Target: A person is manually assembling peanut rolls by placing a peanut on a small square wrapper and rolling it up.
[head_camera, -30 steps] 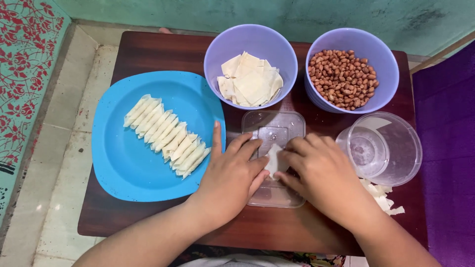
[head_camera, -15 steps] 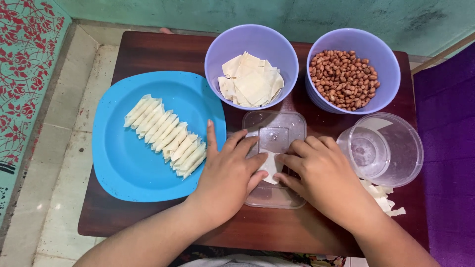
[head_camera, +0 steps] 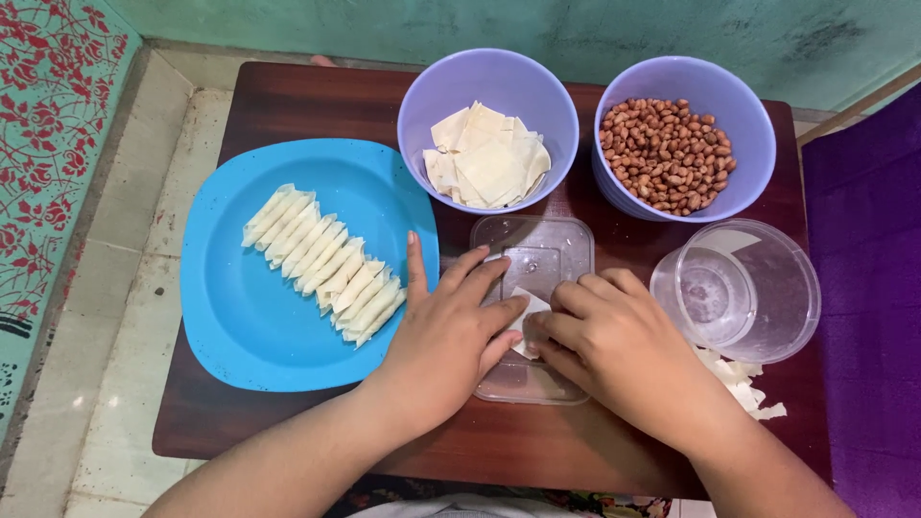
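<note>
Both hands [head_camera: 537,336] pinch a small, pale, half-folded wrapper [head_camera: 527,321] on a clear lid [head_camera: 537,264].

table [head_camera: 288,105]: plate [head_camera: 240,326] at left, row of rolls [head_camera: 321,264] on it | two bowls behind: wrapper sheets [head_camera: 489,158] in left bowl [head_camera: 422,115], peanuts [head_camera: 667,153] in right bowl [head_camera: 753,115] | lid [head_camera: 547,249] centre, small wrapper piece [head_camera: 526,321] apparently on it | tub [head_camera: 758,288] at right, scraps [head_camera: 743,388] before it
</note>
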